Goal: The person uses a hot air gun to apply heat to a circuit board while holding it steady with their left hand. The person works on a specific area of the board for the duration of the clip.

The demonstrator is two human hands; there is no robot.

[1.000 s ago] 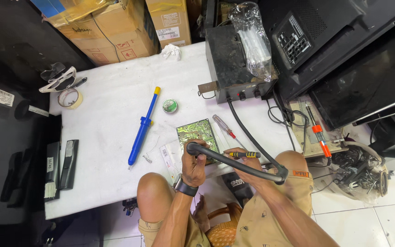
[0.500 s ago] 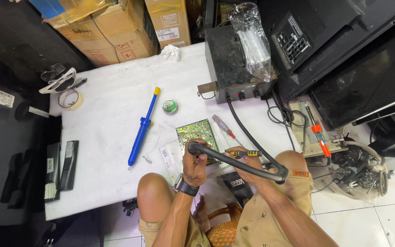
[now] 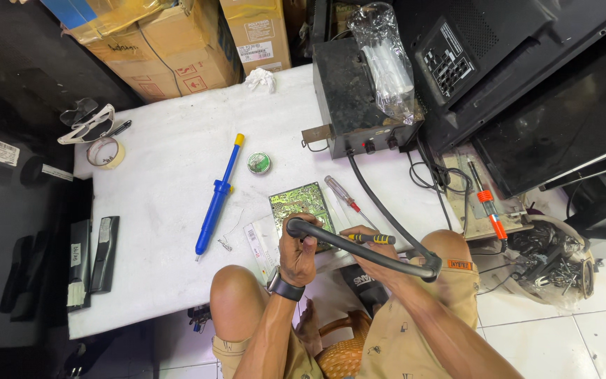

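My left hand (image 3: 297, 253) grips the black handle of a hot-air wand (image 3: 359, 249), its nozzle end pointing down at a green circuit board (image 3: 300, 201) lying on the white table (image 3: 163, 175). The wand's thick black hose (image 3: 380, 203) runs back to a black station box (image 3: 352, 98). My right hand (image 3: 366, 247) holds a black-and-yellow handled tool (image 3: 372, 238) just right of the board. Both hands sit close together at the table's front edge, above my knees.
A blue and yellow desoldering pump (image 3: 217, 196), a small round tin (image 3: 259, 163), a clear-handled screwdriver (image 3: 341, 193), a tape roll (image 3: 104, 151) and goggles (image 3: 87, 123) lie on the table. Cardboard boxes (image 3: 170, 42) stand behind. Dark screens (image 3: 555, 112) lean at right.
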